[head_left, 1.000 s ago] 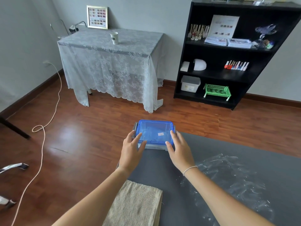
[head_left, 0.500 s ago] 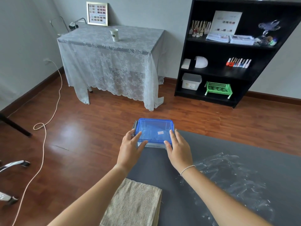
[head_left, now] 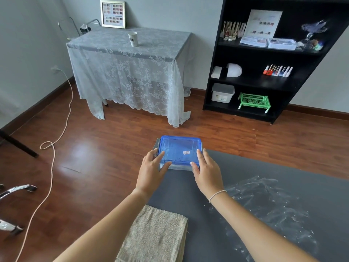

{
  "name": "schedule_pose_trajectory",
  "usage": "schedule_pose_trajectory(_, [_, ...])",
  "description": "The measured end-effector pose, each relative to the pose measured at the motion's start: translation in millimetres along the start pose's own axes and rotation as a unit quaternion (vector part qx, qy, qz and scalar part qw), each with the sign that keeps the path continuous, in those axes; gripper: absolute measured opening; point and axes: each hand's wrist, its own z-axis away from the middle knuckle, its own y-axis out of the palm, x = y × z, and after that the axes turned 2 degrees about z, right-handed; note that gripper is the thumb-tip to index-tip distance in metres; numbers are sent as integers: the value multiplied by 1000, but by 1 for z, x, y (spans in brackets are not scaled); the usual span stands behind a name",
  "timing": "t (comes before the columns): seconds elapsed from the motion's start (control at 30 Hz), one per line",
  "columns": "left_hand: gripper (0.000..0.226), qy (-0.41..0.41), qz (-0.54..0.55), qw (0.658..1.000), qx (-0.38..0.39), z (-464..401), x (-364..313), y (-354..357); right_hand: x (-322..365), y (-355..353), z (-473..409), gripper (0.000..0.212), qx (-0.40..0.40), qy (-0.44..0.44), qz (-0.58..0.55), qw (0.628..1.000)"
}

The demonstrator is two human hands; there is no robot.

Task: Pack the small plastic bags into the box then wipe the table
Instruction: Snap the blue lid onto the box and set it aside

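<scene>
A clear plastic box with a blue lid [head_left: 179, 148] stands at the far left corner of the dark grey table [head_left: 190, 197], its lid on. My left hand [head_left: 151, 173] grips the lid's near left corner, thumb on the front edge. My right hand [head_left: 206, 173] grips the near right corner in the same way. A loose heap of small clear plastic bags [head_left: 264, 207] lies on the table to the right of my right forearm. A folded beige towel [head_left: 156, 233] rests at the table's near left edge, between my forearms.
The table's left edge drops to a wooden floor [head_left: 105, 148] beside the box. A white cable [head_left: 52, 161] trails across the floor, and chrome chair legs [head_left: 15, 190] show at the left. A lace-covered table [head_left: 128, 59] and a black shelf unit [head_left: 264, 59] stand by the far wall.
Both hands stay on the box's near corners. The box sits a little higher in the view, with the head camera tilted slightly.
</scene>
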Motion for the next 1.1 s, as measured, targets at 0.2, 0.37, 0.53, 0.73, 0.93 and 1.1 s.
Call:
schedule_pose_trajectory(0.2, [47, 10, -1, 1000, 25, -5, 5, -5, 0, -2, 2, 52, -7, 3, -20, 1000])
schedule_pose_trajectory(0.37, [48, 18, 2, 998, 58, -15, 8, -12, 4, 0, 7, 52, -18, 11, -42, 999])
schedule_pose_trajectory(0.53, [48, 20, 2, 997, 73, -20, 11, -15, 6, 0, 8, 53, -20, 16, -43, 999])
schedule_pose_trajectory(0.73, [51, 15, 12, 997, 73, -18, 12, -14, 5, -2, 10, 53, -31, 3, -47, 998])
schedule_pose_trajectory(0.93, [55, 23, 35, 998, 38, -9, 20, -19, 8, -4, 27, 51, -65, 6, -86, 994])
schedule_pose_trajectory(1.1, [50, 9, 51, 998, 28, 18, 37, -25, 15, 4, 64, 40, -80, -30, -97, 992])
